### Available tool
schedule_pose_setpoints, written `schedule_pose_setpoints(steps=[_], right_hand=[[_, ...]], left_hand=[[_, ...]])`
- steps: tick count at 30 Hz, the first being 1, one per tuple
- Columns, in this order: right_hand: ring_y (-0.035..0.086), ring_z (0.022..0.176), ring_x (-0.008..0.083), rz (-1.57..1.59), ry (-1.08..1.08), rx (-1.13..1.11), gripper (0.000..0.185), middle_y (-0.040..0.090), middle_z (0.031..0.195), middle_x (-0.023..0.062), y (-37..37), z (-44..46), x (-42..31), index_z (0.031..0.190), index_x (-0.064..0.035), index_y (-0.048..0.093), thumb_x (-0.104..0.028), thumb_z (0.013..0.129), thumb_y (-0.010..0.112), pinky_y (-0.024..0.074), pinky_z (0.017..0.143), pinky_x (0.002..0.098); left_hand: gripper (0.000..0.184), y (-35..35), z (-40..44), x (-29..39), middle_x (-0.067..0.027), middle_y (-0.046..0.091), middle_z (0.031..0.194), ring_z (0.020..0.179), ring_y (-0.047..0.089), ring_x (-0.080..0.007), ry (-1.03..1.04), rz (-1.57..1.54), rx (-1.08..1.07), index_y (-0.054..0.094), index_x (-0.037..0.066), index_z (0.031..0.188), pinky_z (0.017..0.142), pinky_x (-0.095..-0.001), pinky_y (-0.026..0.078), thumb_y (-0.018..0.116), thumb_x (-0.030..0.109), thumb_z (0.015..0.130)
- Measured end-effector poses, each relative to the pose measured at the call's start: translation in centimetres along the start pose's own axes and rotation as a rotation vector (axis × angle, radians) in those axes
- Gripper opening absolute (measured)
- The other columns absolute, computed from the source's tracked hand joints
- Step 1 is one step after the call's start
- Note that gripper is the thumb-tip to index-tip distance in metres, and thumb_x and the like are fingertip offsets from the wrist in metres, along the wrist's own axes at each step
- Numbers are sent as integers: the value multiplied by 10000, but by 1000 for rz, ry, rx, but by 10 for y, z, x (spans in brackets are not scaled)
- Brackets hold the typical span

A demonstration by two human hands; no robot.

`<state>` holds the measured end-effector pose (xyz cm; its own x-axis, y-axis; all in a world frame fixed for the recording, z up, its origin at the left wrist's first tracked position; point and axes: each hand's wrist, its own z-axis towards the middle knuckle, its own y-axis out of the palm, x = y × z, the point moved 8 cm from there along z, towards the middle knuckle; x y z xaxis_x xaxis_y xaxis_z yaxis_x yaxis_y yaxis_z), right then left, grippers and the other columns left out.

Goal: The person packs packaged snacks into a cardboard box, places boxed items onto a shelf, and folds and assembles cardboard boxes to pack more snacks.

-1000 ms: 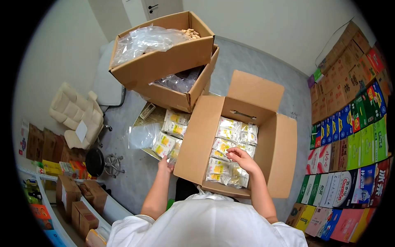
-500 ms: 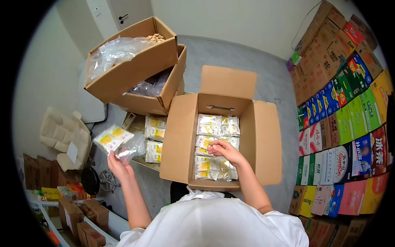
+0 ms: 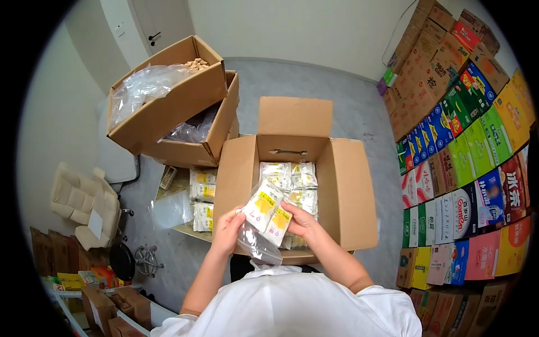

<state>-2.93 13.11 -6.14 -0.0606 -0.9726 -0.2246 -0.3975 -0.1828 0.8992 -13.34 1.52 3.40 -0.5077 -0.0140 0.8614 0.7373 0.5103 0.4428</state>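
Observation:
Between my two hands is a clear plastic bag of white and yellow packets (image 3: 264, 210), its loose end hanging toward me. My left hand (image 3: 227, 229) is closed on the bag's left edge. My right hand (image 3: 300, 218) grips its right side. The bag is held over an open cardboard box (image 3: 352, 194) whose flaps are folded out. Similar bagged packets (image 3: 303, 175) lie in rows inside the box, partly hidden by my hands and the held bag. More packets (image 3: 202, 185) sit on the table to the left of the box.
Two stacked open cartons (image 3: 168, 112) with plastic bags stand at the back left. A flat clear bag (image 3: 171, 209) and a small beige device (image 3: 168, 177) lie on the table's left. A beige chair (image 3: 84, 196) is farther left; stacked coloured boxes (image 3: 460, 163) line the right.
My left hand has brought the bagged packets from the left to over the box. My right hand has come down and taken hold of them too. A flat clear bag now shows on the table.

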Motion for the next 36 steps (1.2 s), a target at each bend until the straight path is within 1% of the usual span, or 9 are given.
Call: schedule_pose_setpoints(steps=[4,7,9,11,12,19,22,31,36], right_hand=[[579,1097,326,107,-70,208,425,553,1226,208,-18,2,-7,1264,22,452,-115,886,589,476,954,470],[583,1076,358,83,-147,371,397,557,1192,235,-43,8,-22,1247,40,446,-82,886,560,494,928,490],[563,1087,382,101,-180,418,407,514,1203,252,-55,9,-40,1264,58,391,-18,883,512,500,906,536],[564,1090,376,50,-255,445,419,518,1196,253,-61,11,-67,1264,47,391,13,864,511,507,898,529],[564,1091,373,-90,-306,438,429,520,1195,254,-59,9,-83,1264,44,390,35,852,507,507,903,524],[618,984,260,-591,-337,407,465,603,1107,159,-36,-1,-124,1178,32,494,110,721,512,518,858,376],[612,911,171,-928,-229,258,411,641,1005,94,-23,9,-119,1108,4,553,58,701,564,509,783,302],[609,809,178,-1734,266,-67,490,645,964,95,-12,45,-60,1116,-35,579,-59,631,648,518,684,325],[588,1008,242,-1797,586,-298,631,609,1121,148,-58,74,30,1239,-46,515,-125,638,690,485,859,349]], left_hand=[[191,-13,16,-13,-18,622,951,845,558,-52,143,159,49,550,2,1075,733,-225,465,474,138,965],[190,-13,14,-23,-46,632,940,849,581,-103,289,457,124,551,19,1076,744,-244,468,518,144,938],[223,-13,8,-28,-91,639,939,864,613,-201,315,625,193,555,41,1074,892,-358,444,578,152,882],[275,28,-9,-14,-100,635,1050,981,603,-251,656,1281,-25,537,49,1119,1049,-454,319,589,135,863],[216,30,-7,-22,-103,650,981,959,607,-273,589,1237,-119,591,67,1022,1093,-531,211,616,146,822],[43,33,-7,-27,-31,653,841,869,614,-213,628,1282,-139,621,93,832,1083,-544,221,623,121,799],[48,35,-6,-27,-27,645,826,839,606,-220,633,1305,-157,618,97,837,1082,-545,220,624,112,792],[52,32,-5,-27,-29,637,802,819,606,-223,632,1280,-140,611,94,815,1079,-542,224,625,89,766],[39,35,-5,-24,-30,626,784,812,604,-222,638,1274,-136,614,93,798,1077,-547,232,631,91,763]])
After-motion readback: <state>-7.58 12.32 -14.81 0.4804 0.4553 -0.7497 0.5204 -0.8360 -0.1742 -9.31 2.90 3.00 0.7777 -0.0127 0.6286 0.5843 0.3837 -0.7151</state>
